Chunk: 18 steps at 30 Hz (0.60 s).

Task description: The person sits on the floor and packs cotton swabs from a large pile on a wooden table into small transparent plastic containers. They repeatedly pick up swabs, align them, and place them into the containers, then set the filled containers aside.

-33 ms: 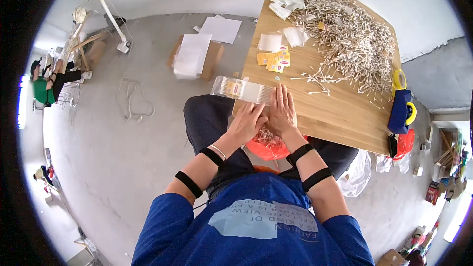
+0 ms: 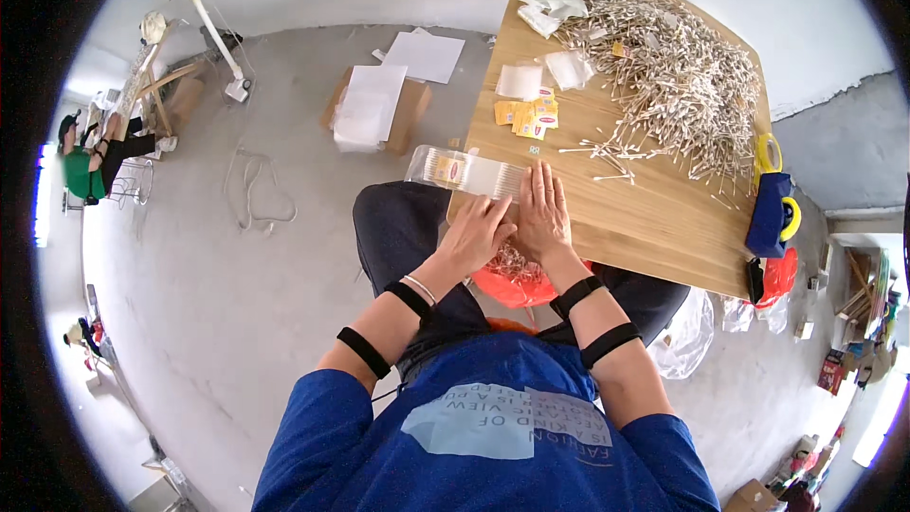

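A clear plastic packet (image 2: 427,164) lies across the near left edge of the table, its left end sticking out past it. Inside show rows of cotton swabs (image 2: 458,172) and a small yellow card (image 2: 445,169). My right hand (image 2: 544,211) rests flat at the packet's right end, fingers straight and side by side. Close beside it, my left hand (image 2: 474,237) has its fingers stretched forward, tips at the packet's near edge and thumb toward the right hand. What lies under the fingers is hidden. Below the hands, a red bag (image 2: 512,291) holds loose cotton swabs.
A big heap of cotton swabs (image 2: 664,76) covers the table's far right. Yellow cards (image 2: 527,116) and clear plastic sleeves (image 2: 519,82) lie left of it. A blue pouch (image 2: 768,215) with yellow handles hangs at the right edge. White sheets (image 2: 374,100) lie on cardboard left of the table.
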### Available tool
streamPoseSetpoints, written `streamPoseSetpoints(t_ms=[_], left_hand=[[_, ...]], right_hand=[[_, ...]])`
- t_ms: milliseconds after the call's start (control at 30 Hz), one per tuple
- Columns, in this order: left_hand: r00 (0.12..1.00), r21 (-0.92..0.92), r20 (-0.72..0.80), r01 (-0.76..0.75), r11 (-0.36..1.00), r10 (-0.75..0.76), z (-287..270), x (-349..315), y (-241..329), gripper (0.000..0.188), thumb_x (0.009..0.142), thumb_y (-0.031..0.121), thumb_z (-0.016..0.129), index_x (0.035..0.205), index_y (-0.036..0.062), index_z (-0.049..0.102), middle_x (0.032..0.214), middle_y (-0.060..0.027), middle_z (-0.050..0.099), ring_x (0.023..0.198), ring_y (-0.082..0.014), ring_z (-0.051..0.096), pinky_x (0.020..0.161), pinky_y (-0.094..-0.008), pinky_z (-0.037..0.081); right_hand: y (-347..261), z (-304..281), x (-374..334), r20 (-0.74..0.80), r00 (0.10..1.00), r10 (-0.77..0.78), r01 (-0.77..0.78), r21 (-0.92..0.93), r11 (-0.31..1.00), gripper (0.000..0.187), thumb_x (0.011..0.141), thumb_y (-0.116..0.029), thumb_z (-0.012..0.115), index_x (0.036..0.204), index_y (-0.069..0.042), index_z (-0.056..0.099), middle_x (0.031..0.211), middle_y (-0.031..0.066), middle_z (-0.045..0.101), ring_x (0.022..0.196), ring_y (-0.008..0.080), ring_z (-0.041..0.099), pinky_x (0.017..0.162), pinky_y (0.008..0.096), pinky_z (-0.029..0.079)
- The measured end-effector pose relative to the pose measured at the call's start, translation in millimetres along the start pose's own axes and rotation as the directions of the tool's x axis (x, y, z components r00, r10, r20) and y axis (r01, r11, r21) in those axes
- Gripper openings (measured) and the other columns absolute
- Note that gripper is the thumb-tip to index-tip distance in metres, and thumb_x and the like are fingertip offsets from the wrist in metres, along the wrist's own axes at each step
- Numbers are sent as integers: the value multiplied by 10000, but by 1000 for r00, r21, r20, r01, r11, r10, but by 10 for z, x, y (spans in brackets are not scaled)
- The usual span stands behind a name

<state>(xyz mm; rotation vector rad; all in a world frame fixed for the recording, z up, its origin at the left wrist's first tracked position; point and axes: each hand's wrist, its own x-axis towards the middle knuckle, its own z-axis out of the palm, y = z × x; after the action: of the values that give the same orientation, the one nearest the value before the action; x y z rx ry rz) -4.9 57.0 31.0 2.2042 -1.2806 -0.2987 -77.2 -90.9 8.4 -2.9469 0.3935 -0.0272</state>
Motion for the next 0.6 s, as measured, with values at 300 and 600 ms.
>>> streamPoseSetpoints(t_ms=[300, 600], left_hand=[[998, 92, 58, -16, 996, 11, 82, 22, -71, 504, 931, 316, 568, 1331, 17, 499, 1076, -175, 515, 1056, -350, 535, 928, -449, 446], [999, 124, 15, -39, 992, 38, 96, -6, -58, 513, 919, 310, 588, 1339, 30, 498, 1074, -161, 522, 1046, -334, 537, 922, -444, 446]], right_hand=[[-30, -99, 7, 98, 995, 25, -22, -38, 999, 840, 867, -384, 548, 1482, 52, 179, 1568, 221, 133, 1480, 324, 85, 1205, 440, 112], [-28, -88, 10, 77, 997, 32, -30, -24, 999, 850, 872, -386, 551, 1486, 55, 161, 1571, 221, 116, 1481, 328, 71, 1208, 430, 101]])
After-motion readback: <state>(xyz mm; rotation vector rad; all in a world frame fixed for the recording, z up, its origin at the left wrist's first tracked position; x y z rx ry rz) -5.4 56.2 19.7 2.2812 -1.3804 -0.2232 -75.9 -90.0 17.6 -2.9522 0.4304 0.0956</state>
